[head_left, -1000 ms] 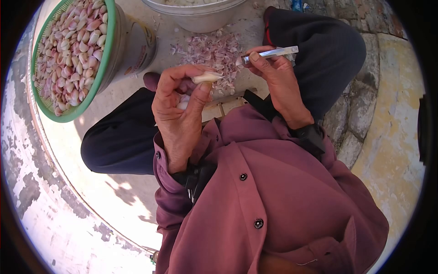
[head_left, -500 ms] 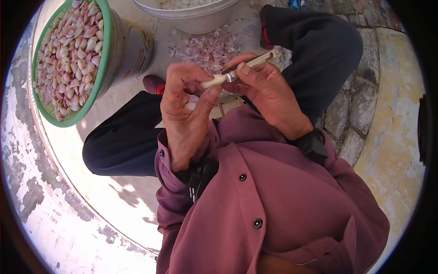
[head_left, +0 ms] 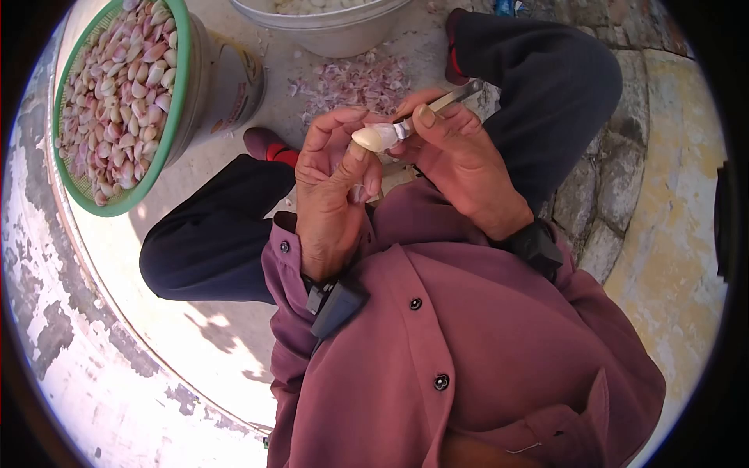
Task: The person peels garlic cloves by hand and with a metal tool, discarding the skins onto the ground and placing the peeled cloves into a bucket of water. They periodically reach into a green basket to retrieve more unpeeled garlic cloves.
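My left hand (head_left: 331, 191) is closed on a pale, partly peeled garlic clove (head_left: 373, 140), pinched between thumb and fingers. Another whitish piece, perhaps a second clove (head_left: 359, 193), shows within the curled fingers. A small knife (head_left: 459, 95) is gripped in my right hand (head_left: 476, 175), its handle pointing up and to the right. The blade end meets the clove where papery skin still clings, close to my right thumb. Both hands are held together above my lap, and the lower fingers of the right are partly hidden.
Unpeeled garlic cloves (head_left: 117, 109) fill a green-rimmed basket (head_left: 182, 86) at the left, atop a bucket (head_left: 232, 82). A large pale basin (head_left: 335, 37) holding whitish pieces stands ahead. Pinkish garlic skins (head_left: 355, 84) lie on the ground between my feet.
My left wrist has turned and the hand has shifted slightly right. The clove now shows its broad pale side. My right hand stays nearly in place, with the knife tilted slightly more upright.
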{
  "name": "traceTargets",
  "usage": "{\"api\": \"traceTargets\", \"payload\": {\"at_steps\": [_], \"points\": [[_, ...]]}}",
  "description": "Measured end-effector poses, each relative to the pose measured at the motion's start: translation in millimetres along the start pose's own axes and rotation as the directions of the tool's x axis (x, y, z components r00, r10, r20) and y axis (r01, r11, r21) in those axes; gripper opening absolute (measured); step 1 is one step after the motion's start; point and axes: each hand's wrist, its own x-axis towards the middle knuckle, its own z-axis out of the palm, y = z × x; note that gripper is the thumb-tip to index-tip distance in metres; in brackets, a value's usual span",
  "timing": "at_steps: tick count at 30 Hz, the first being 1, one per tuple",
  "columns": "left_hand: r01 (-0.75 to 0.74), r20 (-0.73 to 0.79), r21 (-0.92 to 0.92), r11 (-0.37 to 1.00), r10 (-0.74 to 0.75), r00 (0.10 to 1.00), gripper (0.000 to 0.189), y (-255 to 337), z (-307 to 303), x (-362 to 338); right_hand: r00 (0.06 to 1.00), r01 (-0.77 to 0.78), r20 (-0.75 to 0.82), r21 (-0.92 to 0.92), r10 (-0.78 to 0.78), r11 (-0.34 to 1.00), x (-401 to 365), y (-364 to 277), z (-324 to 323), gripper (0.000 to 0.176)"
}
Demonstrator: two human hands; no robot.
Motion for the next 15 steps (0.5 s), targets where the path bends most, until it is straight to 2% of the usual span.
{"api": "traceTargets", "payload": {"at_steps": [1, 2, 4, 8, 11, 13, 15], "points": [[0.033, -0.066, 0.073, 0.997, -0.028, 0.997, 0.023, 2, 3, -1, 0.997, 0.073, -0.009, -0.118, -0.074, 0.99, 1, -2, 0, 0.017], [-0.011, -0.046, 0.129, 0.992, 0.017, 0.999, 0.026, 4, -3, 0, 0.997, 0.073, -0.014, -0.117, -0.075, 0.99, 2, -1, -2, 0.017], [-0.074, -0.05, 0.276, 0.958, 0.091, 0.995, 0.031, 8, -7, 1, 0.972, 0.212, -0.016, -0.365, -0.234, 0.906, 6, 0, -7, 0.015], [-0.008, -0.053, 0.418, 0.908, 0.034, 0.998, 0.027, 7, -5, 4, 0.968, 0.235, 0.021, -0.415, -0.249, 0.879, 9, 4, -6, 0.013], [-0.007, -0.034, 0.331, 0.944, 0.02, 0.999, 0.022, 2, -5, 7, 0.973, 0.225, 0.055, -0.426, -0.224, 0.876, 8, 6, -5, 0.016], [0.021, -0.225, 0.172, 0.985, 0.019, 0.974, 0.022, -1, 1, 11, 0.992, 0.119, 0.069, -0.3, -0.103, 0.946, 6, 3, -7, 0.02], [-0.011, -0.162, 0.124, 0.992, 0.031, 0.986, 0.023, 6, -4, 21, 0.97, -0.042, 0.218, -0.305, 0.113, 0.951, -5, -6, 2, 0.022]]}}
